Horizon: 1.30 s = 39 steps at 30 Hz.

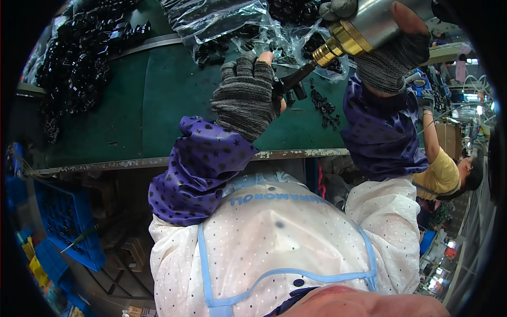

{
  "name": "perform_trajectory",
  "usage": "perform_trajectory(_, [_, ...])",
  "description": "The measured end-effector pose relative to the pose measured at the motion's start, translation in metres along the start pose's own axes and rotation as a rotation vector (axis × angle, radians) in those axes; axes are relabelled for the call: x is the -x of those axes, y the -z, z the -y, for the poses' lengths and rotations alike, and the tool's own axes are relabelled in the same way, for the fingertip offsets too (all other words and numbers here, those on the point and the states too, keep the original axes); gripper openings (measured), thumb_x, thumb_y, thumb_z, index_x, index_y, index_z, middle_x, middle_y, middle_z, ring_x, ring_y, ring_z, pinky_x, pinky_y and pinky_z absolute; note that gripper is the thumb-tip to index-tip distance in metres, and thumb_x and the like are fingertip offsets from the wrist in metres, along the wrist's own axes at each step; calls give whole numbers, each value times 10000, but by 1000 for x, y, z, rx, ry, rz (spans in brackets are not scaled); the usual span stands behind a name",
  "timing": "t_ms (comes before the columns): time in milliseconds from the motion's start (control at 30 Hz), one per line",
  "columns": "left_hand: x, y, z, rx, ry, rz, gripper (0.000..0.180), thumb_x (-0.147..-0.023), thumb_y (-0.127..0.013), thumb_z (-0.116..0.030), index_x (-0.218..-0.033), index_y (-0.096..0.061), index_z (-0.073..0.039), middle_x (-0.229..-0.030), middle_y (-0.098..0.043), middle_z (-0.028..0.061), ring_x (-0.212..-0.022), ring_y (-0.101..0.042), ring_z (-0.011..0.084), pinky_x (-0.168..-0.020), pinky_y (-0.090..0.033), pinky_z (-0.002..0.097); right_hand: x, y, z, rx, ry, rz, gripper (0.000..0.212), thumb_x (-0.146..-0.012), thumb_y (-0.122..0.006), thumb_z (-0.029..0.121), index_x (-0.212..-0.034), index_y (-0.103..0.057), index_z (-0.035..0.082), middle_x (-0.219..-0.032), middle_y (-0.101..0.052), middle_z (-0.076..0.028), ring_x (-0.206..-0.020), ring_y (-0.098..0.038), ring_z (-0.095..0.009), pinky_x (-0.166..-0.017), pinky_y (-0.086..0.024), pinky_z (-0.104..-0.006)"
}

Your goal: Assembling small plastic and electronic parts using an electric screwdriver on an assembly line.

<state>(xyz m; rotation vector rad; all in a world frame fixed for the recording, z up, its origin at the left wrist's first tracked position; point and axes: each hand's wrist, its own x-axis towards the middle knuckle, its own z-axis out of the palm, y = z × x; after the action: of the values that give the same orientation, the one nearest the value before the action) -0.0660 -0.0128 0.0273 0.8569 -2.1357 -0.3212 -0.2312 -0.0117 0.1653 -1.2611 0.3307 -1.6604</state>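
My right hand [393, 62], in a grey knit glove with bare fingertips showing, is wrapped round a pneumatic screwdriver [377, 26] with a silver body and brass collar. Its dark bit [298, 76] slants down to the left. At the bit's tip, my left hand [244, 94], gloved alike, is closed on a small black part [280, 89] that its fingers mostly hide. Another black cylindrical piece [300, 91] shows beside the bit. Small black fasteners [325, 110] lie in a loose cluster on the green tabletop [174, 105], between my two forearms.
Many black parts [79, 68] are heaped on the table's left. Clear plastic bags [216, 21] with black pieces lie along the far side. The table's worn front edge [121, 164] runs before me. A blue crate [68, 222] stands lower left; a co-worker in yellow [441, 171] is at right.
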Motion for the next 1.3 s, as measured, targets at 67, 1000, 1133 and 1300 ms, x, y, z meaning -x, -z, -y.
perform_trajectory(67, [0, 0, -1, -12, 9, 2, 702, -578, -691, -226, -1219, -462, -54, -1047, -540, 154, -933, -539, 326, -857, -423, 444, 1, -5, 1, -1, 6, 3, 436, -773, -619, 207, -1116, -433, 13, -943, -534, -161, -759, -641, -344, -699, -540, -543])
perform_trajectory(1000, [10, -3, -8, 61, 94, 172, 754, -567, -730, -258, -1231, -432, -61, -1077, -507, 164, -959, -518, 367, -780, -465, 470, 12, -2, 1, 61, -10, -28, 404, -769, -665, 233, -1056, -474, 21, -901, -587, -166, -752, -659, -326, -583, -608, -400])
perform_trajectory(1133, [13, -1, -10, 46, 98, 169, 771, -563, -741, -266, -1238, -430, -60, -1098, -506, 162, -981, -518, 362, -804, -464, 471, 16, -5, 3, 100, -35, -37, 395, -778, -657, 238, -1056, -472, 27, -894, -588, -159, -745, -660, -324, -578, -603, -409])
perform_trajectory(1300, [14, 3, -13, 39, 119, 209, 820, -561, -775, -310, -1259, -421, -62, -1144, -492, 165, -1009, -520, 378, -777, -495, 486, 18, -7, 4, 183, -25, -66, 398, -792, -647, 248, -1071, -468, 29, -890, -589, -156, -731, -660, -325, -569, -593, -423])
